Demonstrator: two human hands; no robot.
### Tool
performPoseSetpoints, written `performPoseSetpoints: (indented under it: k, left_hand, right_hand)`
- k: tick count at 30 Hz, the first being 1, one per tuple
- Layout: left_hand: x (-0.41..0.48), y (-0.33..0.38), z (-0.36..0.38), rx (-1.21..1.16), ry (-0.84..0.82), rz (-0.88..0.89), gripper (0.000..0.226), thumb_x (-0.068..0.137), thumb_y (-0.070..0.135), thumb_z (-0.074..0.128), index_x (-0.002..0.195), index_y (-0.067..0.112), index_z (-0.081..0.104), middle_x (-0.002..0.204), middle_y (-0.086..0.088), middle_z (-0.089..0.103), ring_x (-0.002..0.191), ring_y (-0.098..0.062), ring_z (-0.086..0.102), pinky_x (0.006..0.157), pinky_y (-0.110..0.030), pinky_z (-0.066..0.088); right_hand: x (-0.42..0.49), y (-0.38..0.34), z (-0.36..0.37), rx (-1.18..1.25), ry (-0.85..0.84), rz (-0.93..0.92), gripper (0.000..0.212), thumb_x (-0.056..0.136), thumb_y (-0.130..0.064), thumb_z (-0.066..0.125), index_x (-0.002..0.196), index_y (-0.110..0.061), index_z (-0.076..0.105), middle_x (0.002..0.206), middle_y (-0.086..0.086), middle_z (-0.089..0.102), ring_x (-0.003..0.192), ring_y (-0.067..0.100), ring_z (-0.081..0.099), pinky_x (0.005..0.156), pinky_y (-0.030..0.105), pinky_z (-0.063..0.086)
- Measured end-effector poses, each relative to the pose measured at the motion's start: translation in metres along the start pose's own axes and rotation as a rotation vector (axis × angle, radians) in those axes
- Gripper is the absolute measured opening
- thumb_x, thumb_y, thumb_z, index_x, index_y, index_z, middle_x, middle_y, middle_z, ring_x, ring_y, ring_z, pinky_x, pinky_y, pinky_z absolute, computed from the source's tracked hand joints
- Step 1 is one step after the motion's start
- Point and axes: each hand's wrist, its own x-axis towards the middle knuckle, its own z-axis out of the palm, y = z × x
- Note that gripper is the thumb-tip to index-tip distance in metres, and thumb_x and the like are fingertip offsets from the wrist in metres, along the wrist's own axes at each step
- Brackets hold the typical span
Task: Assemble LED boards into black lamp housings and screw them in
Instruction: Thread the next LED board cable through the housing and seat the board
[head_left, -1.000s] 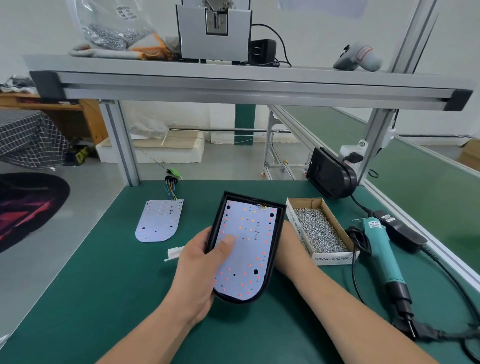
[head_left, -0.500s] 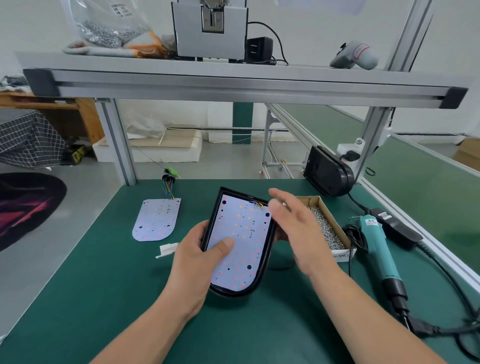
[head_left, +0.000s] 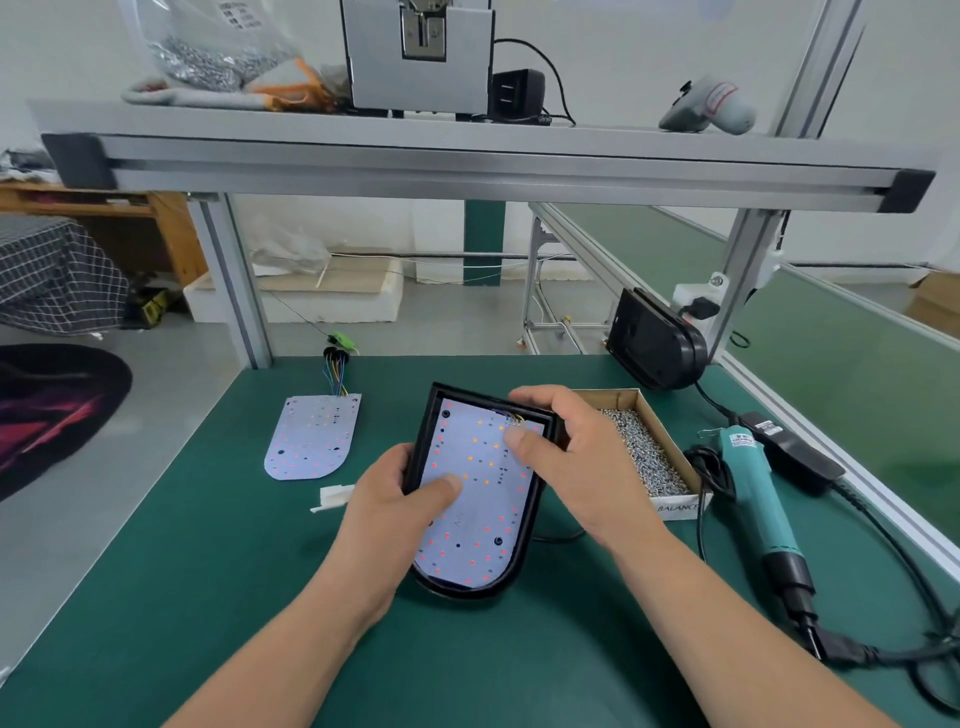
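The housing (head_left: 422, 447) sits on the counter (head_left: 208, 571), with the board (head_left: 478, 509) already inside it. The left hand (head_left: 389, 504) grips the housing's left edge, its thumb pressing the board. The right hand (head_left: 566, 452) curls its fingers over the far rim, thumb beside the wires (head_left: 514, 418). I would push the board fully flat and keep the wires free. Half a second ago the right hand hovered spread above that corner.
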Motion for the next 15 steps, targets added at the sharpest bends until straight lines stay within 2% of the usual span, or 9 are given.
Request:
performPoseSetpoints:
  k: [3, 7, 8, 10, 12, 13, 15]
  left_hand:
    - [0.000, 0.002, -0.003, -0.038, -0.029, -0.020, 0.042, 0.078, 0.023, 0.072, 0.118, 0.012, 0.068, 0.112, -0.008, 0.080, 0.107, -0.036, 0.075, 0.096, -0.059, 0.060]
    - [-0.004, 0.000, 0.002, -0.090, -0.059, -0.003, 0.039, 0.085, 0.032, 0.076, 0.119, 0.017, 0.069, 0.114, -0.003, 0.081, 0.104, -0.027, 0.078, 0.081, -0.038, 0.066]
    - [-0.004, 0.000, 0.003, -0.089, -0.048, 0.009, 0.038, 0.086, 0.035, 0.075, 0.119, 0.018, 0.070, 0.114, -0.002, 0.081, 0.103, -0.025, 0.078, 0.081, -0.037, 0.066]
    - [-0.004, -0.001, 0.004, -0.089, -0.019, 0.020, 0.037, 0.086, 0.036, 0.075, 0.119, 0.020, 0.071, 0.113, -0.001, 0.081, 0.103, -0.024, 0.078, 0.084, -0.041, 0.064]
    - [-0.004, -0.001, 0.005, -0.093, 0.015, 0.020, 0.036, 0.085, 0.036, 0.076, 0.117, 0.020, 0.072, 0.112, -0.001, 0.081, 0.103, -0.025, 0.078, 0.086, -0.044, 0.062]
    - [-0.004, -0.001, 0.005, -0.093, 0.030, 0.021, 0.034, 0.085, 0.036, 0.077, 0.115, 0.021, 0.073, 0.111, -0.001, 0.081, 0.102, -0.026, 0.079, 0.086, -0.045, 0.062]
    - [-0.004, -0.002, 0.006, -0.094, 0.048, 0.028, 0.028, 0.085, 0.037, 0.077, 0.110, 0.025, 0.075, 0.110, -0.002, 0.082, 0.101, -0.027, 0.079, 0.088, -0.047, 0.062]
  right_hand:
    - [-0.002, 0.000, 0.004, -0.010, -0.066, 0.016, 0.049, 0.082, -0.021, 0.072, 0.123, -0.045, 0.062, 0.115, -0.018, 0.072, 0.104, 0.006, 0.069, 0.086, 0.018, 0.051]
    - [-0.001, 0.000, 0.005, 0.018, -0.101, 0.029, 0.050, 0.083, -0.016, 0.070, 0.124, -0.043, 0.062, 0.115, -0.015, 0.073, 0.103, 0.009, 0.069, 0.090, 0.028, 0.056]
    - [-0.002, -0.001, 0.006, 0.018, -0.107, 0.026, 0.051, 0.084, -0.017, 0.070, 0.127, -0.044, 0.062, 0.116, -0.016, 0.072, 0.105, 0.009, 0.069, 0.092, 0.028, 0.056]
    - [-0.004, -0.001, 0.008, 0.043, -0.081, 0.041, 0.047, 0.086, -0.024, 0.072, 0.128, -0.042, 0.061, 0.114, -0.016, 0.072, 0.103, 0.008, 0.069, 0.091, 0.026, 0.056]
    - [-0.006, -0.003, 0.011, 0.064, -0.015, 0.082, 0.039, 0.086, -0.034, 0.075, 0.123, -0.039, 0.063, 0.108, -0.012, 0.074, 0.099, 0.011, 0.070, 0.092, 0.035, 0.058]
    - [-0.006, -0.003, 0.012, 0.036, 0.016, 0.091, 0.035, 0.086, -0.038, 0.075, 0.119, -0.038, 0.064, 0.105, -0.011, 0.075, 0.097, 0.012, 0.071, 0.092, 0.040, 0.059]
    - [-0.006, -0.006, 0.013, -0.062, 0.061, 0.077, 0.029, 0.085, -0.042, 0.074, 0.112, -0.039, 0.065, 0.100, -0.013, 0.075, 0.093, 0.009, 0.071, 0.088, 0.039, 0.058]
